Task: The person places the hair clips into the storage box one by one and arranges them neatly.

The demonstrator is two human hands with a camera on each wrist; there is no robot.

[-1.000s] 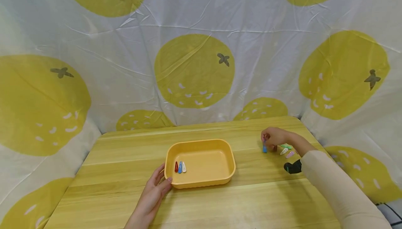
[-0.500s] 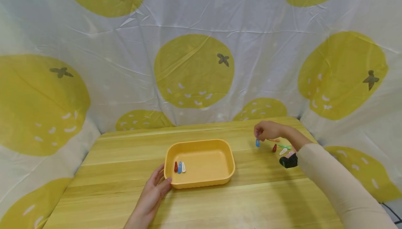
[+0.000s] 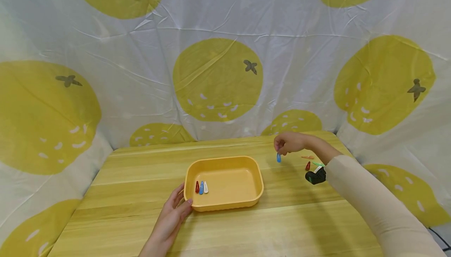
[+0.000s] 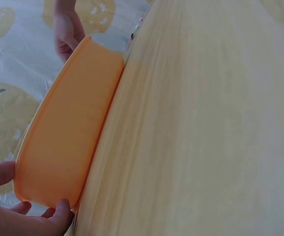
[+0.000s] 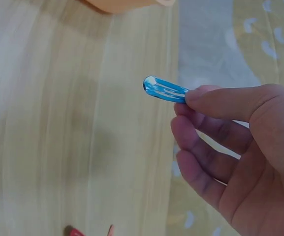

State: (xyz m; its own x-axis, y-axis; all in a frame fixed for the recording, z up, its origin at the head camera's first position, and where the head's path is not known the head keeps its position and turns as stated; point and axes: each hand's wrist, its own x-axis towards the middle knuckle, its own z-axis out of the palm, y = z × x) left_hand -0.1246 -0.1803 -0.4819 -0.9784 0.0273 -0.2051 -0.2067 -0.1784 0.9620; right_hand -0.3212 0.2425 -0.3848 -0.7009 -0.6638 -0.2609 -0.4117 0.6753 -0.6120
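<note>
My right hand (image 3: 290, 142) pinches a blue snap hair clip (image 5: 165, 90) between thumb and fingertips, above the table to the right of the yellow tray (image 3: 229, 207). The clip's free end points down in the head view. My left hand (image 3: 173, 214) holds the tray at its near left corner, thumb at the front wall and fingers along the side. Inside the tray at the left, a red clip (image 3: 197, 187), a blue clip (image 3: 201, 187) and a white clip (image 3: 206, 187) lie side by side.
Beyond the tray's right side lie a red clip (image 3: 308, 166), an orange clip (image 3: 307, 157) and a green clip (image 3: 318, 164). A black strap-like object (image 3: 315, 176) at my right wrist partly covers a white clip. A lemon-print curtain (image 3: 218, 81) hangs behind the wooden table (image 3: 134, 175).
My right hand has lifted the blue clip off the table and moved left with it, toward the tray. The left hand and the tray have stayed put.
</note>
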